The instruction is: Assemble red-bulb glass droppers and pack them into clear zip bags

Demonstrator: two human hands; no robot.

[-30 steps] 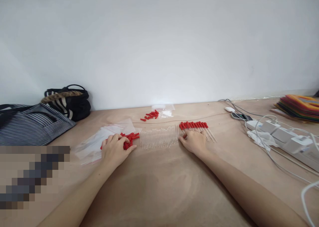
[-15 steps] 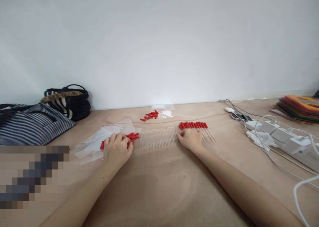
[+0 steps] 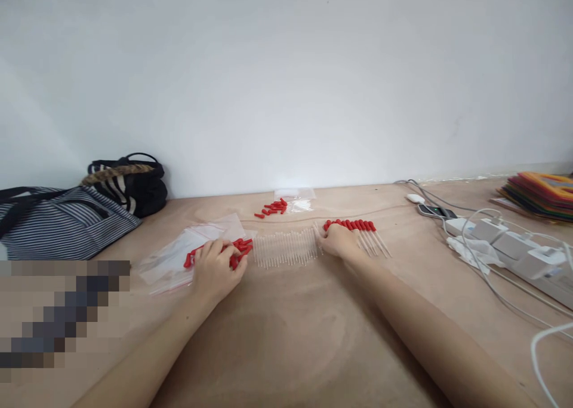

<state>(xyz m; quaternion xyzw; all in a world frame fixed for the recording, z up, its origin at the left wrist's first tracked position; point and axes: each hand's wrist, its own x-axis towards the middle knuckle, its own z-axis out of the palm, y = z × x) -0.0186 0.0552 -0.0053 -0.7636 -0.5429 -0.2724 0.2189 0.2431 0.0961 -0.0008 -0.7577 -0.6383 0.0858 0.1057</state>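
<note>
My left hand (image 3: pixel 219 269) is curled over a pile of red rubber bulbs (image 3: pixel 244 246) beside clear plastic bags (image 3: pixel 172 258). One red bulb shows between its thumb and forefinger. My right hand (image 3: pixel 338 239) is closed at the right end of a row of thin clear tubes (image 3: pixel 284 248). A tilted tube shows at its fingertips, partly hidden by them. Behind and to the right of that hand lies a row of tubes with red bulbs on their far ends (image 3: pixel 364 225); the hand covers part of it.
More red bulbs (image 3: pixel 273 207) lie near the wall by a small clear bag of tubes (image 3: pixel 299 204). Striped and black bags (image 3: pixel 67 223) stand at left. On the right are a power strip with chargers (image 3: pixel 514 247), loose white cables and a stack of coloured sheets (image 3: pixel 537 196).
My right hand has closed more tightly, and a tube at its fingertips now leans. My left thumb and forefinger have shifted around a red bulb. The whole view has moved slightly.
</note>
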